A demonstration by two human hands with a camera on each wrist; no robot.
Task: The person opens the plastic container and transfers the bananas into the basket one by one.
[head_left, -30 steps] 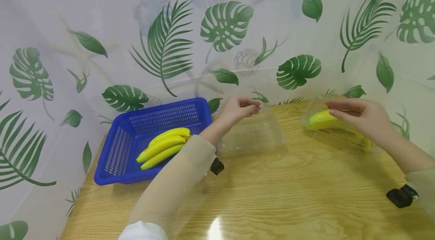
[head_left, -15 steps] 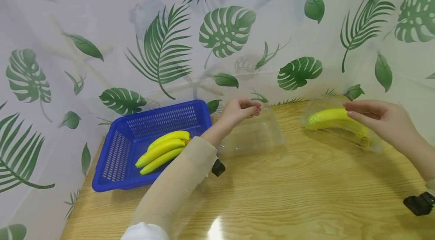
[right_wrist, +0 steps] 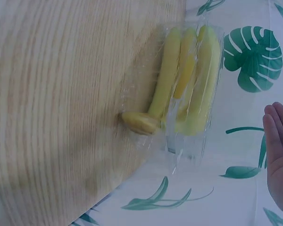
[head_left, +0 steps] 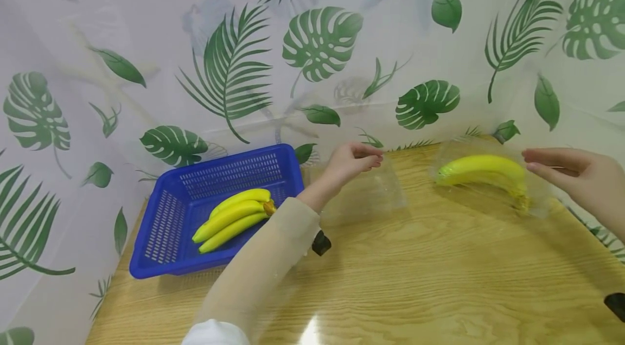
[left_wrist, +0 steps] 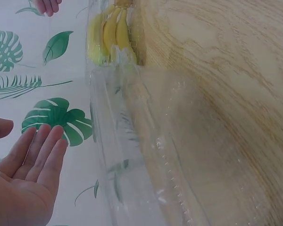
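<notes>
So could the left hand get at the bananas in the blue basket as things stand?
Probably yes. The left hand hovers open beside the empty clear container, just right of the blue basket. The bananas lie uncovered, nothing between.

Staged booth – leaf-print curtain (head_left: pixel 312 52), wooden table (head_left: pixel 415 280)

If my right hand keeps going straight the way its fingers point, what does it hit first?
Most likely the clear box holding the bananas: the right hand is open, fingers pointing toward it. Depth is unclear, so the hand might pass just behind it, along the leaf-print curtain.
</notes>
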